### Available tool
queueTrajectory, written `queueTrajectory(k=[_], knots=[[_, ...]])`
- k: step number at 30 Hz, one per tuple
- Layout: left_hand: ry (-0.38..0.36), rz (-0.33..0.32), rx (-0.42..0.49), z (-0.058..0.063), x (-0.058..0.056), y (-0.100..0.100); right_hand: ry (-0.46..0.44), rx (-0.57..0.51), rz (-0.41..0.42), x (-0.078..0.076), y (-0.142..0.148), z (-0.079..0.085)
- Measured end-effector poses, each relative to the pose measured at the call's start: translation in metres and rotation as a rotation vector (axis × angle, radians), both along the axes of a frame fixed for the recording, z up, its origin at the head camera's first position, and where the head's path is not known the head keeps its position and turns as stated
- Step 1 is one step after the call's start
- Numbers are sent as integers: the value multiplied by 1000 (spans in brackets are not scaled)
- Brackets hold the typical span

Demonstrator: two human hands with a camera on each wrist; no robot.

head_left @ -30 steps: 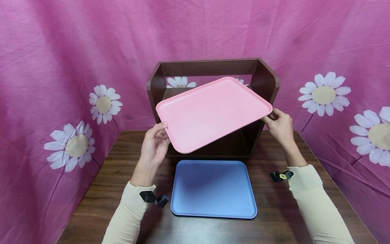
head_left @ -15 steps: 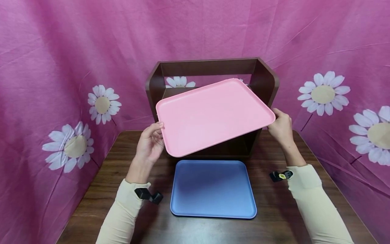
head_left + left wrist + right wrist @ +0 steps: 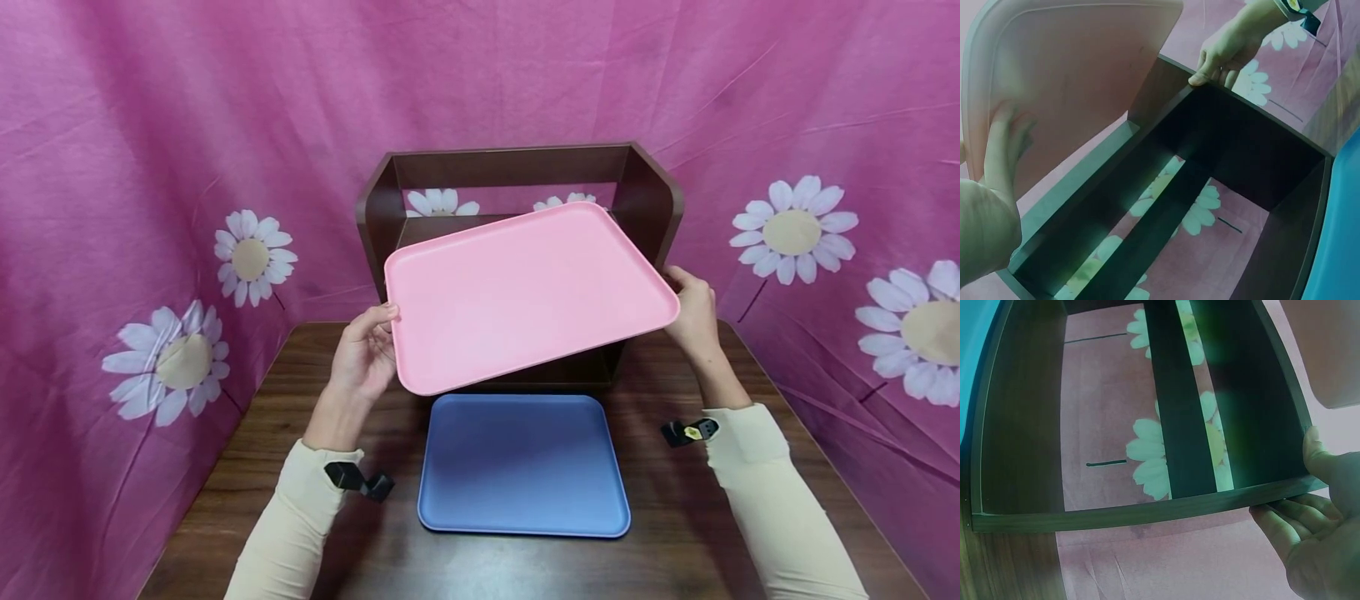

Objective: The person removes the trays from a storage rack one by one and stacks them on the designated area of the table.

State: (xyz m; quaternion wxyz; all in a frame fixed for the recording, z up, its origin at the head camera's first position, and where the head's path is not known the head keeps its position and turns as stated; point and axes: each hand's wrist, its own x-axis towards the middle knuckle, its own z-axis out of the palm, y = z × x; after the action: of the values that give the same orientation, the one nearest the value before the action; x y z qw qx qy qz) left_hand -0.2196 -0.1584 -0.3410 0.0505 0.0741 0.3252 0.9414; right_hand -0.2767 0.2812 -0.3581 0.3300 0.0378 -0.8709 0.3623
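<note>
A pink tray hangs tilted in front of the brown shelf, its right end higher than its left in the head view. My left hand holds its left edge, thumb on the rim and fingers behind; through the tray in the left wrist view, the fingers show against its underside. My right hand grips the shelf's right side, partly behind the tray's corner in the head view. In the right wrist view the thumb of this hand lies inside the side panel and the fingers outside.
A blue tray lies flat on the wooden table, just in front of the shelf. A pink cloth with white daisies hangs behind and at both sides. The shelf's back has open gaps.
The pink tray has dropped slightly and turned a little toward level, its right end shifting right. My left hand has moved left with it. My right hand has barely moved.
</note>
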Motion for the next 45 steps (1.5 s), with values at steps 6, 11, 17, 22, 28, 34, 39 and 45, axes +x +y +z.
queueTrajectory(k=[6, 11, 17, 22, 28, 34, 39, 45], knots=[[-12, 0, -2, -1, 0, -5, -19, -5, -2, -1, 0, 2], [-18, -39, -5, -2, 0, -8, -52, -48, -2, 0, 1, 4], [-20, -60, -45, -6, 1, -11, -102, -51, -30, 0, -1, 5], [3, -95, -66, -9, 3, -13, -105, -50, -36, 0, -2, 5], [37, -162, -46, -12, 6, -17, -94, -56, -39, 1, -3, 5], [50, -211, -13, -18, 9, -21, -106, -56, -31, 1, -5, 5], [52, -222, -16, -23, 12, -23, -128, -57, -25, 1, -5, 7], [88, -287, -22, -30, 13, -25, -129, -72, -15, 2, -5, 6]])
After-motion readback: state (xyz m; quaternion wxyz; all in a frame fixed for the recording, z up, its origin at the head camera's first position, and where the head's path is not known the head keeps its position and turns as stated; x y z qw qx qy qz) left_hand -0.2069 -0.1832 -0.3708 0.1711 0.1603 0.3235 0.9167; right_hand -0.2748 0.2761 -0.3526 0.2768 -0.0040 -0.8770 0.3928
